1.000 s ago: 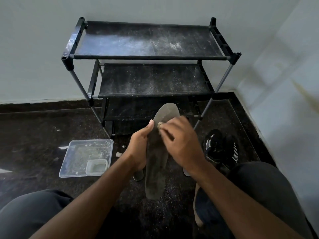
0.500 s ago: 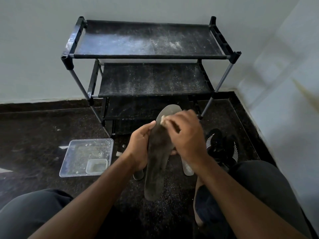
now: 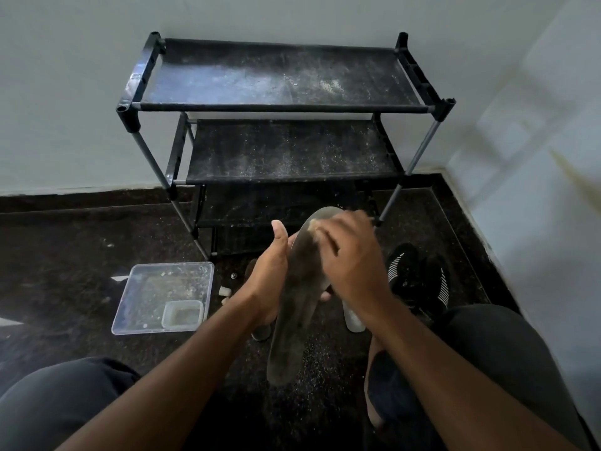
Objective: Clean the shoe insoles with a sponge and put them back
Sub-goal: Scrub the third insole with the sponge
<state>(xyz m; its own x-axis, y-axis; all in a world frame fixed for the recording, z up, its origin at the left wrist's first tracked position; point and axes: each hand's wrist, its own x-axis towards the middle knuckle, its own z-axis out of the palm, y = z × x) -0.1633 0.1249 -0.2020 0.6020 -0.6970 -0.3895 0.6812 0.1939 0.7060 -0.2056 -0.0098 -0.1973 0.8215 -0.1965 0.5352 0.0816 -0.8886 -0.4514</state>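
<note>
From the head camera, we see a seated person's left hand (image 3: 271, 278) gripping a dark insole (image 3: 294, 307) by its edge, thumb raised and fingers wrapped beneath, the insole held tilted above the dark floor (image 3: 65, 255) in front of a dusty black shoe rack (image 3: 283, 144). The right hand (image 3: 349, 265) has its fingers curled on a small pale sponge (image 3: 313, 224), pressed to the insole's toe end. We note a clear tray (image 3: 130, 307) at left and black sneakers (image 3: 419, 278) at right.
</note>
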